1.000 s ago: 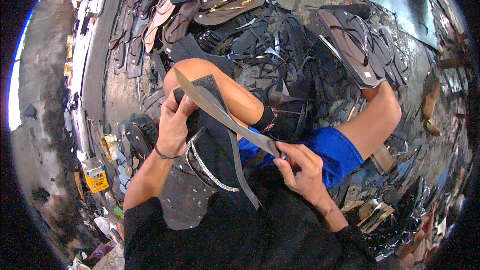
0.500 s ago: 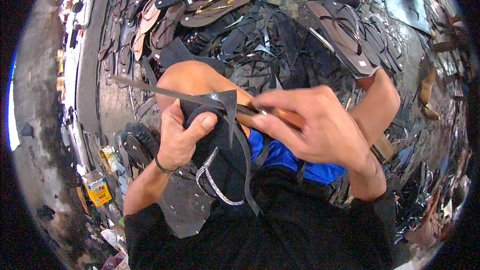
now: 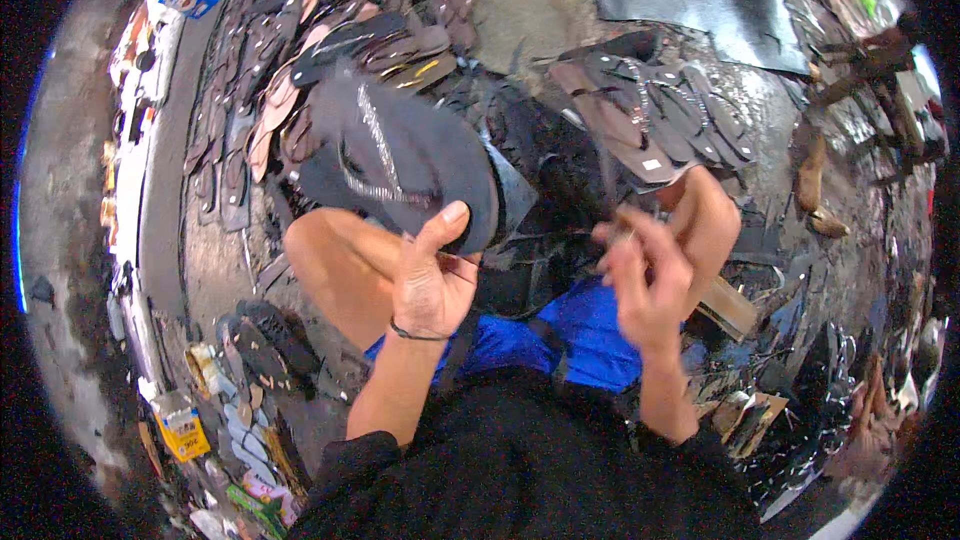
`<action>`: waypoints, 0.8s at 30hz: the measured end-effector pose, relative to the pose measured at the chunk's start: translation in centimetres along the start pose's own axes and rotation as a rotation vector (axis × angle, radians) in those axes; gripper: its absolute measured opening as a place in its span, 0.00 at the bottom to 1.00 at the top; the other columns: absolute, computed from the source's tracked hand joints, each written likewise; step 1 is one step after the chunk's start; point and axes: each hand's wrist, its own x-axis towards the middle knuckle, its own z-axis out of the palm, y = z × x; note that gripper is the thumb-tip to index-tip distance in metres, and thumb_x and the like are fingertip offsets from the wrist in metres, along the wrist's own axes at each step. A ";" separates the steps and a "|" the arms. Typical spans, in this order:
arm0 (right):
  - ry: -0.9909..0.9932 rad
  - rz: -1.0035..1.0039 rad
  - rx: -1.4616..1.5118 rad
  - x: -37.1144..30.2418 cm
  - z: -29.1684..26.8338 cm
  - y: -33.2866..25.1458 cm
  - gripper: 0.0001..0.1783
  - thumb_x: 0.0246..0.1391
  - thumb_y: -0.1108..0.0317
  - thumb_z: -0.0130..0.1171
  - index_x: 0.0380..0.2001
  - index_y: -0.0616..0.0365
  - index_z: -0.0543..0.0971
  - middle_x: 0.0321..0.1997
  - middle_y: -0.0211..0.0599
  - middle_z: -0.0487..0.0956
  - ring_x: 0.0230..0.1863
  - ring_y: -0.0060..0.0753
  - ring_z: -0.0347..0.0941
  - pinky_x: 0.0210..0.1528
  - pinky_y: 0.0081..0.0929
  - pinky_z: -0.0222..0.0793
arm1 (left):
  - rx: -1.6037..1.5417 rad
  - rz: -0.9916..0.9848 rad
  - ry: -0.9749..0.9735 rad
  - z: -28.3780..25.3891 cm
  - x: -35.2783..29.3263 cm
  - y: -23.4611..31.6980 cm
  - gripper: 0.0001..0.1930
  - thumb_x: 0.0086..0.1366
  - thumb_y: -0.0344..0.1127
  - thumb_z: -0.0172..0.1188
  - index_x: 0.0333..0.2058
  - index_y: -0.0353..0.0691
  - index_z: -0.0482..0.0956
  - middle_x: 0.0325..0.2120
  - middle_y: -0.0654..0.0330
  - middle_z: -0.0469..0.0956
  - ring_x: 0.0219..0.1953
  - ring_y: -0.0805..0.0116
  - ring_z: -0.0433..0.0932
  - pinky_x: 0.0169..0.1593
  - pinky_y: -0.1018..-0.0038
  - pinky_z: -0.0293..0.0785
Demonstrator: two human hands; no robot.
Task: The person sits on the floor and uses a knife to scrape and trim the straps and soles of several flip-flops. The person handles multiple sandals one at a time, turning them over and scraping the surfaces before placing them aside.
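The left hand [image 3: 432,285] grips a black, sparkly-strapped sandal [image 3: 440,155] by one end, thumb on top, holding it up in front of the body, over the near side of a pile of sandals [image 3: 375,45]. The right hand [image 3: 652,285] hangs well apart from it, above the blue shorts [image 3: 590,325], fingers bent, too blurred to tell whether they grip anything. Beyond it, more sandals [image 3: 600,115] lie in a row on the floor [image 3: 525,0].

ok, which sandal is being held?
The dark sandal with a sparkling strap, raised in the left hand; the other sandals lie below, in neither hand.
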 end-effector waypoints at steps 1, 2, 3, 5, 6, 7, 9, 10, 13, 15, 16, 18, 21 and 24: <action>0.010 -0.010 -0.016 -2.0 -0.4 1.4 0.17 0.61 0.71 0.60 0.53 0.61 0.78 0.36 0.32 0.85 0.25 0.12 0.69 0.27 0.16 0.66 | -0.088 -0.128 -0.107 -1.9 1.1 -1.1 0.16 0.64 0.31 0.64 0.50 0.38 0.76 0.47 0.57 0.81 0.46 0.62 0.83 0.48 0.66 0.84; 0.030 -0.023 -0.067 -3.7 -0.5 2.0 0.17 0.59 0.71 0.62 0.52 0.61 0.80 0.32 0.28 0.83 0.24 0.12 0.66 0.27 0.15 0.63 | -0.152 -0.134 -0.021 -1.2 1.4 -1.9 0.15 0.65 0.33 0.64 0.50 0.40 0.77 0.45 0.58 0.82 0.44 0.63 0.83 0.45 0.69 0.85; 0.040 -0.046 -0.180 -5.1 -0.8 2.5 0.17 0.58 0.70 0.65 0.50 0.61 0.81 0.30 0.31 0.82 0.23 0.17 0.69 0.27 0.19 0.66 | -0.202 -0.133 0.070 -0.5 1.5 -2.6 0.14 0.66 0.36 0.63 0.49 0.41 0.79 0.44 0.58 0.83 0.43 0.64 0.84 0.42 0.72 0.86; 0.009 -0.073 -0.248 -7.1 -1.1 3.0 0.18 0.55 0.69 0.68 0.49 0.60 0.81 0.33 0.37 0.82 0.24 0.25 0.72 0.27 0.23 0.69 | -0.193 -0.122 0.070 -0.6 1.7 -3.5 0.13 0.67 0.39 0.63 0.47 0.43 0.80 0.43 0.60 0.83 0.42 0.66 0.84 0.37 0.75 0.86; -0.010 -0.072 -0.260 -7.6 -0.9 3.1 0.19 0.54 0.69 0.68 0.49 0.60 0.81 0.34 0.38 0.82 0.25 0.28 0.74 0.28 0.24 0.71 | -0.192 -0.112 0.072 -0.8 1.8 -3.7 0.12 0.68 0.41 0.63 0.47 0.45 0.81 0.42 0.60 0.84 0.41 0.67 0.84 0.34 0.77 0.86; -0.032 -0.070 -0.270 -8.1 -0.7 3.4 0.19 0.53 0.69 0.68 0.49 0.60 0.81 0.36 0.40 0.83 0.26 0.31 0.75 0.28 0.26 0.72 | -0.181 -0.132 0.052 -0.8 1.8 -3.9 0.12 0.68 0.42 0.62 0.47 0.46 0.81 0.42 0.61 0.84 0.40 0.68 0.84 0.32 0.77 0.85; -0.049 -0.131 -0.275 -9.8 -0.6 4.3 0.19 0.53 0.68 0.69 0.48 0.59 0.82 0.40 0.41 0.84 0.29 0.32 0.78 0.31 0.27 0.76 | -0.160 -0.171 0.013 -1.0 1.8 -4.0 0.13 0.68 0.44 0.62 0.48 0.47 0.81 0.41 0.62 0.84 0.39 0.70 0.84 0.29 0.79 0.84; -0.068 -0.080 -0.257 -10.2 -0.6 4.2 0.19 0.53 0.68 0.69 0.48 0.58 0.82 0.40 0.41 0.84 0.30 0.33 0.79 0.32 0.28 0.77 | -0.133 -0.158 0.042 -0.9 1.5 -3.9 0.14 0.68 0.44 0.62 0.48 0.47 0.81 0.42 0.62 0.83 0.40 0.70 0.83 0.30 0.79 0.84; -0.060 -0.108 -0.365 -9.9 -0.6 4.0 0.18 0.53 0.67 0.69 0.47 0.58 0.82 0.40 0.42 0.85 0.31 0.35 0.81 0.33 0.30 0.78 | -0.062 -0.119 0.124 -0.6 0.5 -3.8 0.15 0.69 0.45 0.61 0.50 0.48 0.80 0.43 0.62 0.83 0.42 0.71 0.82 0.36 0.79 0.83; -0.060 -0.109 -0.408 -9.3 -0.7 3.6 0.17 0.54 0.66 0.69 0.47 0.58 0.82 0.40 0.42 0.85 0.31 0.36 0.81 0.33 0.30 0.78 | 0.006 -0.072 0.101 -2.2 -0.5 -4.4 0.13 0.70 0.40 0.59 0.50 0.43 0.79 0.43 0.62 0.83 0.43 0.70 0.82 0.42 0.74 0.83; -0.059 -0.063 -0.393 -9.2 -0.7 2.7 0.17 0.54 0.66 0.68 0.47 0.57 0.82 0.39 0.42 0.85 0.31 0.37 0.81 0.33 0.30 0.78 | 0.015 -0.094 0.076 -2.3 -1.1 -4.7 0.12 0.70 0.38 0.58 0.49 0.42 0.79 0.43 0.62 0.83 0.44 0.70 0.82 0.43 0.73 0.83; -0.123 0.024 -0.345 -8.1 -0.1 0.9 0.16 0.55 0.65 0.67 0.46 0.57 0.82 0.35 0.42 0.84 0.27 0.36 0.80 0.31 0.31 0.77 | -0.030 -0.109 0.078 -4.4 -2.8 -4.7 0.11 0.70 0.33 0.57 0.49 0.37 0.78 0.45 0.60 0.83 0.46 0.67 0.82 0.47 0.68 0.83; -0.220 0.107 -0.301 -7.2 0.2 -0.3 0.16 0.56 0.64 0.66 0.46 0.57 0.82 0.31 0.42 0.83 0.24 0.37 0.79 0.29 0.30 0.76 | 0.042 -0.156 0.014 -7.3 -4.5 -4.6 0.12 0.69 0.31 0.57 0.49 0.37 0.78 0.45 0.59 0.83 0.48 0.66 0.82 0.51 0.67 0.82; -0.283 0.091 -0.278 -6.5 1.5 -0.3 0.15 0.58 0.61 0.65 0.45 0.57 0.82 0.29 0.42 0.82 0.25 0.38 0.80 0.28 0.32 0.76 | 0.129 -0.121 -0.016 -8.6 -6.2 -4.4 0.18 0.68 0.30 0.58 0.55 0.37 0.73 0.50 0.57 0.80 0.52 0.62 0.80 0.57 0.63 0.78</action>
